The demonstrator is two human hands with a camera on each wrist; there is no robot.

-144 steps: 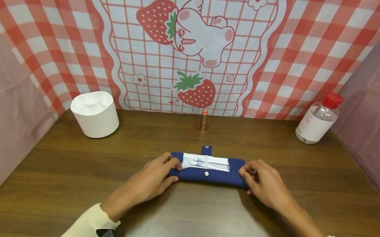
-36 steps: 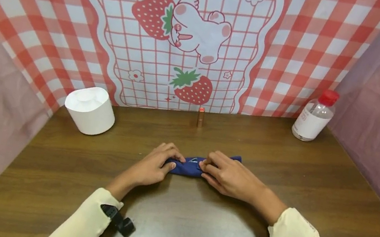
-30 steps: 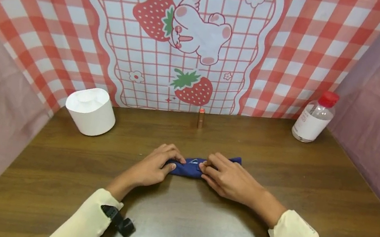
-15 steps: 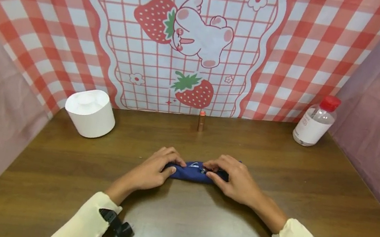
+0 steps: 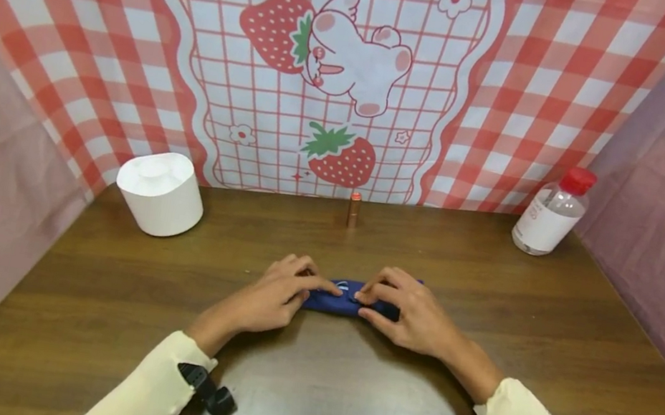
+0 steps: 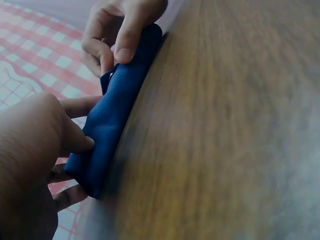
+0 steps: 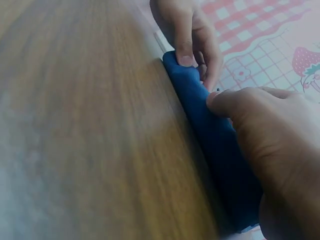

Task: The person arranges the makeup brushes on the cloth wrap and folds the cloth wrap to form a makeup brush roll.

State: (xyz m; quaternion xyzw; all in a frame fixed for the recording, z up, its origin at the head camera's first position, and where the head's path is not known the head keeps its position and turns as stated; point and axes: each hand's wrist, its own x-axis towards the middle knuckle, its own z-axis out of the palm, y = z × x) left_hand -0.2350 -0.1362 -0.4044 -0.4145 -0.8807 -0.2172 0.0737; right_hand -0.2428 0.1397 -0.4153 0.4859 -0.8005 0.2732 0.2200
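A navy blue snap pouch [image 5: 330, 304] lies long and narrow across the table, folded over on itself. My left hand [image 5: 271, 297] holds its left end, thumb on the near side and index finger reaching over the top to its middle. From the right, my right hand [image 5: 415, 320] pinches at a small tab near the middle. In the left wrist view that tab [image 6: 106, 80] sticks up from the pouch by the right fingers. The right wrist view shows my right thumb [image 7: 220, 102] against the pouch's upper edge. The pouch's contents and much of its right part are hidden.
A white oval holder [image 5: 160, 198] stands at the back left. Behind the pouch a small copper-coloured tube [image 5: 353, 212] is upright. A clear bottle with a red cap [image 5: 550, 213] stands back right. A checked strawberry cloth [image 5: 340, 78] hangs behind the wooden table [image 5: 303, 391].
The pouch lay with slim tools showing at first and is now folded over. Lately my right hand shifted slightly right, and my left index finger stretched toward the pouch's middle.
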